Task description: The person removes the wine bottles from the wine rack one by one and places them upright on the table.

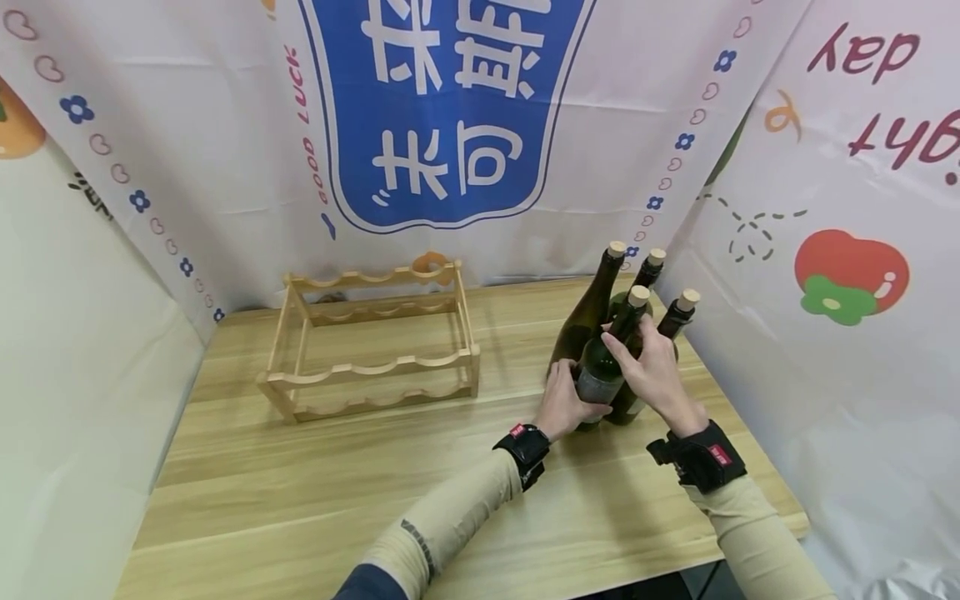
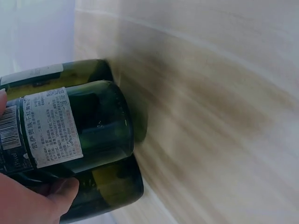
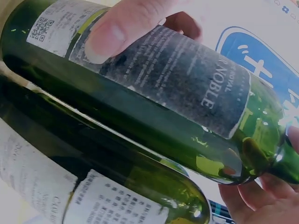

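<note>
A green wine bottle (image 1: 600,363) with a cork stands in front of several other corked bottles at the right of the table. My left hand (image 1: 566,402) holds its lower body, thumb across the label, as the right wrist view also shows. Higher up, my right hand (image 1: 651,371) grips the same bottle around its neck and shoulder. In the left wrist view the held bottle (image 2: 105,126) has its base close to the tabletop; whether it touches cannot be told. A neighbouring bottle (image 3: 135,186) lies right alongside it in the right wrist view.
A wooden bottle rack (image 1: 367,369) with scalloped rails stands on the left half of the wooden table (image 1: 300,492). Printed white cloth walls (image 1: 240,158) enclose the back and both sides. A tall dark bottle (image 1: 581,325) stands left behind the held one.
</note>
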